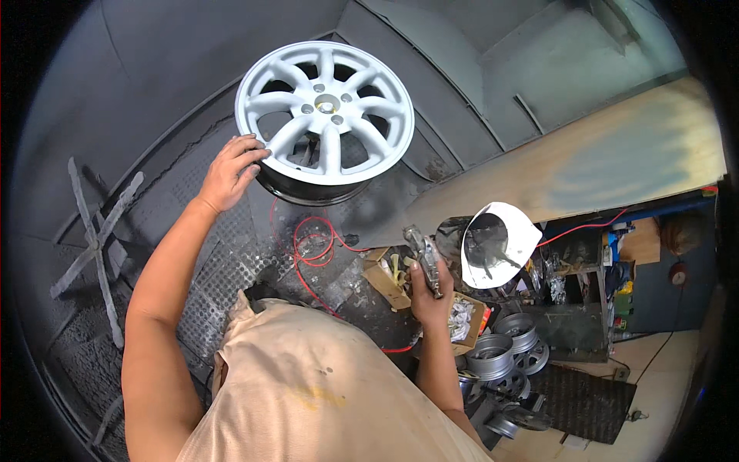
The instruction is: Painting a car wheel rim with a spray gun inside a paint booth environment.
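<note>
A white multi-spoke wheel [330, 142] with a dark barrel stands raised above the booth floor at upper middle. My left hand [231, 171] grips the left side of its rim with curled fingers. My right hand [429, 296] is closed round a grimy metal tool [422, 260], possibly a spray gun, held low and right of the wheel, apart from it. Just beyond that tool is a white rounded object [496, 256] with a dark, stained middle.
Grey booth walls surround a metal X-shaped stand [95, 248], left. A red hose [306, 279] loops on the floor. Cardboard boxes [385, 286], stacked silver wheels [490, 354], a cluttered shelf [573, 312] and a long pale panel [616, 150] are at right.
</note>
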Demonstrator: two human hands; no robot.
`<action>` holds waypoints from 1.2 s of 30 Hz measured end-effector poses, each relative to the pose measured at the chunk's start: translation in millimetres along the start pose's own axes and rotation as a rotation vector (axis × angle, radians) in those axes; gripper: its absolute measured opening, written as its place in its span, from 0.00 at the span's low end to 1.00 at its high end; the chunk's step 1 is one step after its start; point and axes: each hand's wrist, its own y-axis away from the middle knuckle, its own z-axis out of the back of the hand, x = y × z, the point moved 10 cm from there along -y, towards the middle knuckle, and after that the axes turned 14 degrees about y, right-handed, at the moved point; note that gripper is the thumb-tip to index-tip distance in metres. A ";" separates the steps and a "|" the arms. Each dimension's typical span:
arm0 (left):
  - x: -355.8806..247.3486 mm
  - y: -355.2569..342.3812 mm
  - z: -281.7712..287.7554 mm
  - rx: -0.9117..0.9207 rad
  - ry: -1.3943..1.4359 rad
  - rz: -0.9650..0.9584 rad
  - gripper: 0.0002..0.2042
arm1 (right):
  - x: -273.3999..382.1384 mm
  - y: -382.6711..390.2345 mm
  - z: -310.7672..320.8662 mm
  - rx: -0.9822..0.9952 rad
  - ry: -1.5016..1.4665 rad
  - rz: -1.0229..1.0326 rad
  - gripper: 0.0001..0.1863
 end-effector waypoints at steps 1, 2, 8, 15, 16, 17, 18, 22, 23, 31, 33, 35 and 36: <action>3.1 0.2 1.7 0.003 0.009 0.013 0.17 | -12.6 6.1 -11.9 0.130 -0.038 -0.135 0.22; 6.4 0.4 4.0 0.007 0.018 0.026 0.17 | -23.4 14.6 -24.7 0.260 -0.078 -0.271 0.23; 35.1 -15.5 27.4 0.141 -0.096 0.026 0.15 | 77.0 47.4 -60.8 0.587 -0.503 -0.039 0.28; -0.2 -22.3 56.4 -0.053 -0.343 -0.008 0.12 | 46.4 59.4 -36.0 0.431 -0.311 -0.161 0.25; -18.3 -9.9 43.4 -0.070 -0.314 -0.068 0.13 | 36.4 59.5 -26.7 0.368 -0.275 -0.230 0.25; -39.2 1.1 27.4 -0.049 -0.286 -0.092 0.15 | 30.0 51.2 -12.2 0.286 -0.273 -0.194 0.25; -50.4 11.0 10.4 0.021 -0.222 -0.095 0.16 | 23.8 43.2 -4.0 0.204 -0.275 -0.159 0.25; -55.3 24.6 -6.9 0.018 -0.169 -0.040 0.17 | -12.4 24.8 -11.0 0.171 -0.257 -0.302 0.24; -48.3 25.4 -0.9 -0.055 -0.182 -0.018 0.17 | -11.4 25.6 -14.0 0.178 -0.258 -0.300 0.24; -22.2 21.0 17.5 -0.029 -0.157 -0.044 0.18 | 48.2 64.5 -89.5 0.505 -0.408 -0.182 0.26; -20.5 23.2 17.9 -0.041 -0.151 -0.033 0.18 | 25.1 55.3 -82.4 0.401 -0.248 -0.116 0.26; -15.5 25.4 16.2 -0.034 -0.131 -0.027 0.19 | 6.5 45.3 -65.7 0.327 -0.138 -0.293 0.23; -15.0 27.5 14.3 -0.037 -0.133 -0.021 0.19 | 4.1 37.3 -52.3 0.245 -0.076 -0.212 0.22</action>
